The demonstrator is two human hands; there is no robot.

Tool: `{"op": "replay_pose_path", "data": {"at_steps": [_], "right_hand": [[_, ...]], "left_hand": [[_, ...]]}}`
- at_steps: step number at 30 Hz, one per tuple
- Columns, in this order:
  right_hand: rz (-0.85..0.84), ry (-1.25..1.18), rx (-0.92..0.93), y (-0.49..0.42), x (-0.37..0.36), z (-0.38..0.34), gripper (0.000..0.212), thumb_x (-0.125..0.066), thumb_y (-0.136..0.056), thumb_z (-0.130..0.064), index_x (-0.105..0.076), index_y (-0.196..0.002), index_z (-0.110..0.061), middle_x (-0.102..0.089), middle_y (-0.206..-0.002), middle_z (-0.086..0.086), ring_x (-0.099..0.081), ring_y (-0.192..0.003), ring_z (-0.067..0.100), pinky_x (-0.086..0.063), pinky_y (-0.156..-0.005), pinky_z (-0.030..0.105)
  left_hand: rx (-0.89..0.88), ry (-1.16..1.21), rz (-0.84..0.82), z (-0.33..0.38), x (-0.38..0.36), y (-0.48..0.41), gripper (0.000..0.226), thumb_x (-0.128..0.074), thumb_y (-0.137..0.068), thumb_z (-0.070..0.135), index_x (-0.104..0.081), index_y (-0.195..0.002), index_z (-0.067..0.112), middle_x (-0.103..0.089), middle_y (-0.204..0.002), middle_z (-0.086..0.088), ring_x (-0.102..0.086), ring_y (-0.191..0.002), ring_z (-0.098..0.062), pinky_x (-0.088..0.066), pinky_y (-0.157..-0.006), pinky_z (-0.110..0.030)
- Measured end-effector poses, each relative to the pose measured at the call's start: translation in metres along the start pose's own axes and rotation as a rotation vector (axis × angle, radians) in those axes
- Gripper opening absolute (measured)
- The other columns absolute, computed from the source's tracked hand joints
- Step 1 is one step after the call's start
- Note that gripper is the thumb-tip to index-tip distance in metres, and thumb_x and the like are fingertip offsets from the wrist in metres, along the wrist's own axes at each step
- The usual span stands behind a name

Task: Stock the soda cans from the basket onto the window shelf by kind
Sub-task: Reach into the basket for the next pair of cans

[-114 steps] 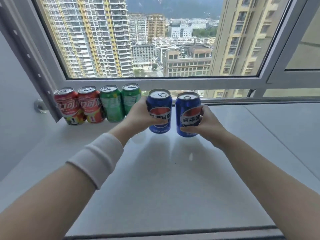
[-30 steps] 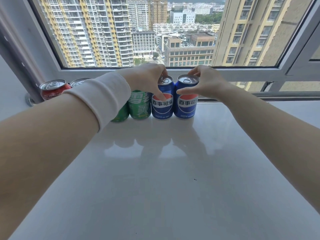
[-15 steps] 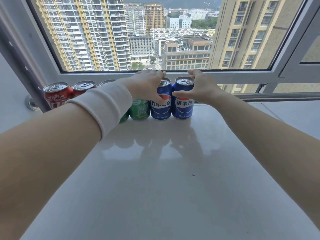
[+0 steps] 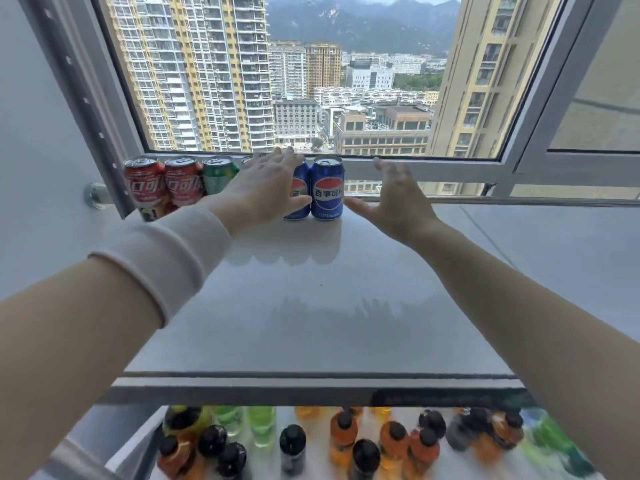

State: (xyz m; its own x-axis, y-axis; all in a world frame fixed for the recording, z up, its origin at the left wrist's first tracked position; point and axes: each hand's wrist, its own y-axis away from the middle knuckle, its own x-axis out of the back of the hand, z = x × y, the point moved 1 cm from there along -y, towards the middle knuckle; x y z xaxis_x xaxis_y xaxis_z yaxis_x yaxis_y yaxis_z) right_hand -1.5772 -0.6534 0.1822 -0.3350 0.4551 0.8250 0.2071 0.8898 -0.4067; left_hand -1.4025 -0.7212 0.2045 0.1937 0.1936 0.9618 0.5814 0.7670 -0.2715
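Cans: Pepsi cans (image 4: 327,188) stand upright, upper centre, at the back edge of the window shelf (image 4: 311,306).
Hands: left hand (image 4: 266,188) and right hand (image 4: 394,202) are both spread and empty, close by them.
Next: probably fetch more from the basket, which is out of view.

Both my arms reach forward. My left hand (image 4: 266,190) is flat, fingers (image 4: 274,164) spread; my right hand (image 4: 398,202) is splayed, empty.

**Head camera facing the window (image 4: 346,98)**

One wide-angle camera is looking forward and down from the person's head, facing the window, sitting close above the window shelf (image 4: 311,323), whose near edge is crossing the lower frame.
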Motion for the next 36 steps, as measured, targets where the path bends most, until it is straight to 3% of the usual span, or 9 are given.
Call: {"op": "replay_pose_path", "data": {"at_steps": [9, 21, 36], "right_hand": [[-0.037, 0.118, 0.049, 0.112, 0.048, 0.015, 0.073, -0.054, -0.089, -0.043, -0.024, -0.144, -0.005, -0.028, -0.149, 0.013, -0.021, -0.140, 0.025, -0.019, -0.115, 0.036], [-0.066, 0.041, -0.009, 0.252, 0.049, -0.003, 0.068, -0.054, -0.091, -0.036, -0.025, -0.144, -0.004, -0.030, -0.149, 0.013, -0.015, -0.143, 0.027, -0.016, -0.117, 0.042], [-0.262, 0.003, -0.065, 0.435, -0.008, 0.050, 0.063, -0.053, -0.092, -0.033, -0.029, -0.142, -0.004, -0.031, -0.148, 0.013, -0.020, -0.142, 0.026, -0.018, -0.117, 0.038]], "left_hand": [[-0.023, 0.042, 0.023, 0.094, 0.007, 0.088, 0.070, -0.049, -0.092, 0.040, -0.016, -0.148, 0.015, -0.013, -0.157, -0.005, -0.009, -0.145, -0.018, -0.003, -0.118, -0.037], [-0.086, -0.005, 0.045, 0.142, -0.002, 0.217, 0.065, -0.049, -0.093, 0.037, -0.023, -0.146, 0.011, -0.019, -0.155, -0.009, -0.012, -0.145, -0.023, -0.005, -0.118, -0.041], [0.002, 0.062, -0.189, 0.195, -0.101, 0.358, 0.060, -0.044, -0.095, 0.037, -0.024, -0.146, 0.014, -0.024, -0.154, -0.007, -0.013, -0.145, -0.021, -0.006, -0.118, -0.039]]}}
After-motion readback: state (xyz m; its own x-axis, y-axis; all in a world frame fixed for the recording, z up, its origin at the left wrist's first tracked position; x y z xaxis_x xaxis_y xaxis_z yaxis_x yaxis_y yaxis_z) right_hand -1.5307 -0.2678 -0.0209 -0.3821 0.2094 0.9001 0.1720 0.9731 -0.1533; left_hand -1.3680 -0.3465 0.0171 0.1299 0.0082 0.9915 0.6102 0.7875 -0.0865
